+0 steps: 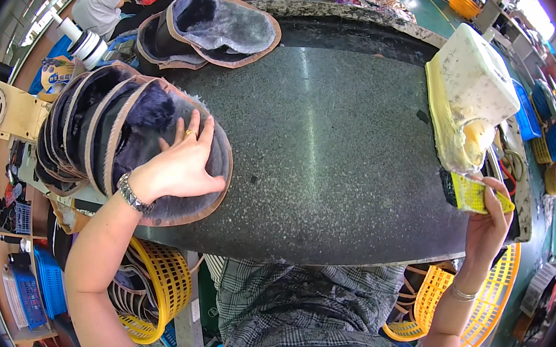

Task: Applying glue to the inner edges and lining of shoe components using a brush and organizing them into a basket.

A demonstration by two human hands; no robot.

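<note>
My left hand (186, 159) rests with fingers spread on the front piece of a leaning stack of dark, fur-lined slipper pieces (165, 127) with tan edges, at the left of the table. Over at the right edge, my right hand (491, 214) pinches a small yellow plastic mesh piece (471, 194). That mesh piece is just below the mouth of a white plastic jug (479, 74) lying on its side. Pale yellow, glue-like residue coats the jug's near end. How the fingertips sit behind the mesh is partly hidden.
More fur-lined slipper pieces (227, 28) lie at the table's far left. The dark speckled tabletop (329, 148) spans the middle. Yellow baskets (171, 284) stand below the table on both sides, the left one holding slipper pieces. A cream-coloured machine (11, 109) stands at far left.
</note>
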